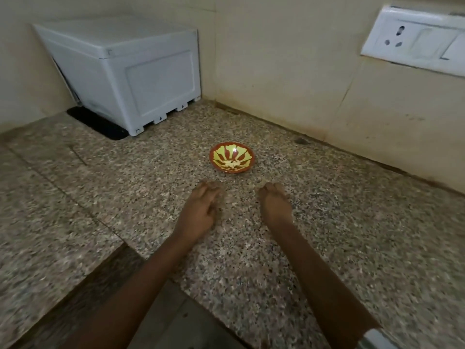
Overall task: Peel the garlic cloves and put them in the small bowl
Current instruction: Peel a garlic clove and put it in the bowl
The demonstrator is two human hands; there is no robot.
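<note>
Straight ahead on the counter [327, 222], the small bowl [232, 161] sits between my hands, roughly equidistant: left hand [198, 210] loosely curled, right hand [275, 205] curled too; contents unclear.

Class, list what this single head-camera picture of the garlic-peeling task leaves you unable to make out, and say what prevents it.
1. Left hand: fingers curled and motion-blurred, so whether it holds anything is unclear.
2. Right hand: the same; its curled fingers hide the palm.
3. Small bowl: pale pieces inside, too small and glare-lit to count or judge as peeled.
4. White box: closed, contents hidden.
5. Wall socket: cut off by the right edge.
</note>
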